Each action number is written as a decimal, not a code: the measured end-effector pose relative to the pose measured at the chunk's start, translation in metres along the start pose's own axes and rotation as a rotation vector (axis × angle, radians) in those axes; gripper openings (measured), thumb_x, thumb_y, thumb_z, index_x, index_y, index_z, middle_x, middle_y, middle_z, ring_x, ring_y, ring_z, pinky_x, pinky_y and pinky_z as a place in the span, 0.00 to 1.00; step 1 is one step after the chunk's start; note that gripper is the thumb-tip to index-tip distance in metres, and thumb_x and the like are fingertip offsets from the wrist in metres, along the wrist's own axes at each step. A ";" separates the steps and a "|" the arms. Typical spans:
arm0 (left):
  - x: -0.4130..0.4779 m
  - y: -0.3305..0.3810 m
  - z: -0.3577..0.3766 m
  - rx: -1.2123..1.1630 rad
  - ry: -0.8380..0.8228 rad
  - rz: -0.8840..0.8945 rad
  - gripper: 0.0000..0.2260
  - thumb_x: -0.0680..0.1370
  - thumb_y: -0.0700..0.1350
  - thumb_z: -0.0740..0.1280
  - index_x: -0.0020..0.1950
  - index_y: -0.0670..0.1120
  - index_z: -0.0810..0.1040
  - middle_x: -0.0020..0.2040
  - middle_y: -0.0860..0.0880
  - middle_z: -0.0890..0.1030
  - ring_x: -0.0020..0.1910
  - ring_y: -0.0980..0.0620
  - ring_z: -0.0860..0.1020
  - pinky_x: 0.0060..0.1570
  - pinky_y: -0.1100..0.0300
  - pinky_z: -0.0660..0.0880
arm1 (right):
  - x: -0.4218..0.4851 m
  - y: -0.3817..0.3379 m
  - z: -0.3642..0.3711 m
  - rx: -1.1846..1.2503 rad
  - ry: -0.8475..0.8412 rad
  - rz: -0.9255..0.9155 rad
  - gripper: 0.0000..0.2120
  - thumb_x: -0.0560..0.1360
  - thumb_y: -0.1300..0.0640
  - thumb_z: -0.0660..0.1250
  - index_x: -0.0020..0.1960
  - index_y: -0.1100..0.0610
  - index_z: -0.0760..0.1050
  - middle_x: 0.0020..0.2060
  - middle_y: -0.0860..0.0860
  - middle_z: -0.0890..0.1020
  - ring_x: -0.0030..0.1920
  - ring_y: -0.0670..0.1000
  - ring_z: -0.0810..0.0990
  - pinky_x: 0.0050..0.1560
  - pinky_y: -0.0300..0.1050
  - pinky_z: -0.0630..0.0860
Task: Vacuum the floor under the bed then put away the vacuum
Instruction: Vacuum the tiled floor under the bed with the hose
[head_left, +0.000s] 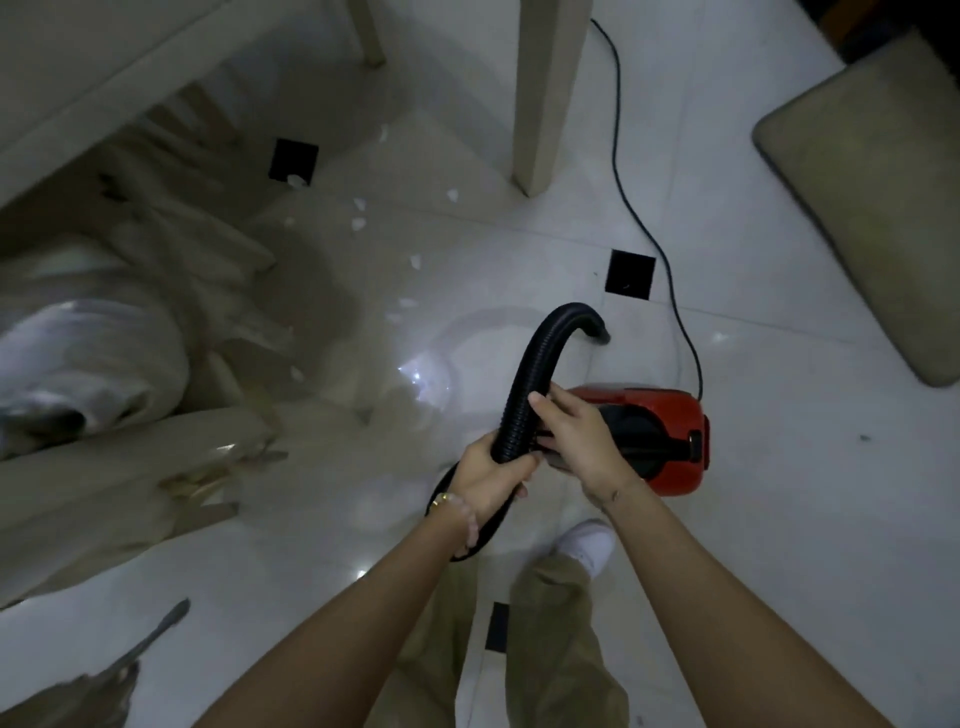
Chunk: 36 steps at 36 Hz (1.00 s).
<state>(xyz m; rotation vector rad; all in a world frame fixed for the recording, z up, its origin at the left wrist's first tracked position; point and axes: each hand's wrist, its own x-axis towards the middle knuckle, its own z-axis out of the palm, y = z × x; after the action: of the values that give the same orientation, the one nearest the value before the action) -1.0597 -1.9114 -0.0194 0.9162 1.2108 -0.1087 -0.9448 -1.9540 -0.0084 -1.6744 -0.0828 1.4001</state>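
Above floor, hands (493, 467) grip hose (524, 374) (black).

Two bare forearms reach forward and down from the bottom of the view, converging near the centre. The left hand (493, 475) is curled in a closed grip around the black hose (524, 384), knuckles up, with a beaded bracelet and a gold piece at the wrist. The right hand (576, 436) lies just beside it, palm down, fingers extended leftward with their tips touching the hose, not clearly wrapped around it.
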 end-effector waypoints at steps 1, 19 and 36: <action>0.000 -0.001 -0.004 -0.001 0.012 -0.001 0.07 0.74 0.38 0.68 0.51 0.41 0.78 0.30 0.50 0.75 0.27 0.54 0.72 0.30 0.62 0.72 | 0.006 -0.001 0.006 0.023 -0.002 0.014 0.07 0.80 0.56 0.61 0.55 0.53 0.77 0.46 0.52 0.82 0.48 0.51 0.81 0.47 0.38 0.79; 0.000 -0.010 -0.026 0.083 0.007 0.014 0.12 0.71 0.41 0.68 0.54 0.42 0.76 0.47 0.44 0.80 0.49 0.47 0.78 0.55 0.56 0.75 | 0.076 -0.034 0.061 -0.136 -0.123 0.041 0.21 0.77 0.61 0.64 0.66 0.45 0.66 0.40 0.55 0.74 0.29 0.50 0.74 0.30 0.41 0.76; 0.001 -0.021 0.004 0.076 0.048 -0.064 0.08 0.68 0.41 0.66 0.45 0.39 0.73 0.38 0.45 0.73 0.39 0.50 0.73 0.40 0.56 0.70 | 0.083 -0.030 0.054 -0.322 -0.299 0.230 0.19 0.76 0.62 0.63 0.64 0.47 0.68 0.38 0.56 0.73 0.28 0.50 0.73 0.30 0.42 0.75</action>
<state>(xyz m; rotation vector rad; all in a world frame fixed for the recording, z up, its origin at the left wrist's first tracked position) -1.0672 -1.9274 -0.0310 0.9512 1.2880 -0.1859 -0.9448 -1.8576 -0.0460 -1.7602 -0.3073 1.8863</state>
